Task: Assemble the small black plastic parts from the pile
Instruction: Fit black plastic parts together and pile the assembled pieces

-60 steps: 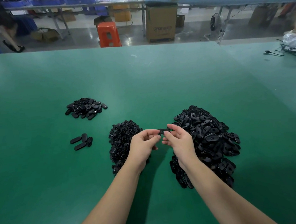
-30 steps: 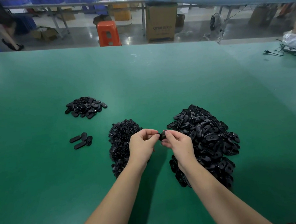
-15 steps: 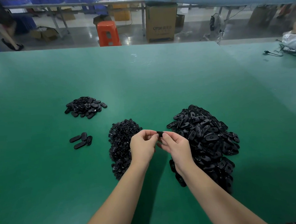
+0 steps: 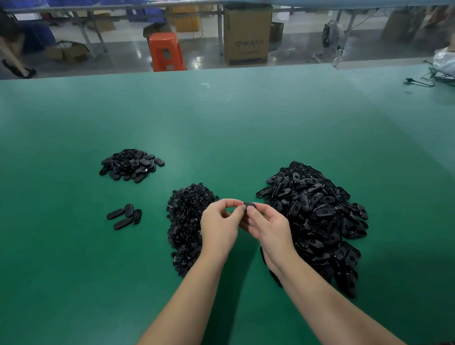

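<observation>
My left hand point(image 4: 220, 227) and my right hand point(image 4: 269, 227) meet above the green table point(image 4: 218, 125), fingertips together, pinching one small black plastic part point(image 4: 249, 205) between them. Most of that part is hidden by my fingers. To the right lies a big pile of black oval shells point(image 4: 317, 215). Under and left of my left hand lies a pile of small round black pieces point(image 4: 186, 220). Further left, a few oval parts point(image 4: 124, 218) lie side by side, and a smaller heap of oval parts point(image 4: 131, 165) sits behind them.
A black cable and a white plastic bag point(image 4: 451, 64) lie at the table's far right. Beyond the far edge stand an orange stool point(image 4: 165, 52), a cardboard box point(image 4: 247, 33) and benches. A person's legs point(image 4: 11, 52) show at the far left.
Both hands stay together between the piles. The pinched black part has been turned and worked between the fingertips; the hands shifted only slightly.
</observation>
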{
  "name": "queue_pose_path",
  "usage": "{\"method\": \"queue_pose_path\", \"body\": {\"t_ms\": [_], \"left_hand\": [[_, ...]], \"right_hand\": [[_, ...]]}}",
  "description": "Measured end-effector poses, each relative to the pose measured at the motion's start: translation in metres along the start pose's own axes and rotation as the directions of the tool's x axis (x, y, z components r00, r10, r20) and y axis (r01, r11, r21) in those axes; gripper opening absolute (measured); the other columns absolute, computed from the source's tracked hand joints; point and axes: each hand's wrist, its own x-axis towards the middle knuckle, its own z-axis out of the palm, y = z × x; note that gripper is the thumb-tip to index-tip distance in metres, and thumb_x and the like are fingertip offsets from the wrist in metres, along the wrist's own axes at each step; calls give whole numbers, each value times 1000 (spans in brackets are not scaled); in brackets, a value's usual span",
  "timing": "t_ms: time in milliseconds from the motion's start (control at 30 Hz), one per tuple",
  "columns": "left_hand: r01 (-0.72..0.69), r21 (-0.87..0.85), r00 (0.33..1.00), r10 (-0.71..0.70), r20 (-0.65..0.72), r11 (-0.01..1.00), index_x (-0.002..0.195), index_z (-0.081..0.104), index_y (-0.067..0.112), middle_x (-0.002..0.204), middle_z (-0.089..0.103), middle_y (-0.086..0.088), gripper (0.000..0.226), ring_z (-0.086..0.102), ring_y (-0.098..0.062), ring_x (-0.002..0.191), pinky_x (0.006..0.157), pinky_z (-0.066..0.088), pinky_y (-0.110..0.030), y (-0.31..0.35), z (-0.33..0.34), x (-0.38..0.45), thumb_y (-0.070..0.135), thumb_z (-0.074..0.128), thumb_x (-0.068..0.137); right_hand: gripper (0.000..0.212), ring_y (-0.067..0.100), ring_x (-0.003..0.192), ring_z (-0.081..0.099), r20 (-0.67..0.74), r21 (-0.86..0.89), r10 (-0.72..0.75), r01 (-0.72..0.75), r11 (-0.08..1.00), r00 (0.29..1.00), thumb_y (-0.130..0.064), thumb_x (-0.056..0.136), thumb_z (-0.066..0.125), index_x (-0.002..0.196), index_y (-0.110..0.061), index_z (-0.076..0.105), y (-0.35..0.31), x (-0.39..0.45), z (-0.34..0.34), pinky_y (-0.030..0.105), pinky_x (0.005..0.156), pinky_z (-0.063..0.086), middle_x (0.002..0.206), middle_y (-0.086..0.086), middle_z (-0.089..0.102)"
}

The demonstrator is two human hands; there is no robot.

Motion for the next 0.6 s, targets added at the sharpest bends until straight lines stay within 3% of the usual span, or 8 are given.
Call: {"method": "queue_pose_path", "body": {"t_ms": [67, 167, 333, 600], "left_hand": [[-49, 37, 999, 49, 19, 998, 83, 77, 26, 64, 67, 15, 10, 54, -4, 57, 54, 42, -16, 0, 0, -3, 18, 74, 88], [-100, 74, 995, 98, 28, 992, 86, 78, 26, 81, 74, 6, 12, 65, -12, 74, 67, 51, -24, -1, -2, -5, 15, 74, 89], [0, -49, 1000, 1, 17, 999, 100, 74, 25, 86, 74, 2, 19, 62, -7, 73, 66, 48, -21, 2, -5, -6, 11, 75, 87], [34, -43, 996, -30, 84, 999, 92, 80, 16, 77, 76, 3, 8, 61, 1, 61, 58, 44, -12, 5, -9, -3, 11, 74, 89]], "right_hand": [[14, 34, 99, 73, -2, 24, 5, -5, 1000, 1000, 2, 98, 58, 110, 10, 59, -1, 1, -1, 32, 85, 61, 107, 27, 72], [12, 31, 95, 74, 12, 23, 1, -1, 1000, 1000, 4, 97, 58, 108, 8, 60, -2, 3, -3, 32, 84, 61, 101, 24, 72], [14, 35, 97, 73, 30, -69, -16, 18, 997, 999, 4, 97, 59, 109, 10, 59, -3, 5, -4, 34, 84, 61, 106, 27, 72], [11, 28, 90, 75, 30, -173, -46, 51, 984, 998, 4, 96, 61, 105, 8, 63, -4, 3, -5, 30, 79, 61, 99, 22, 75]]}}
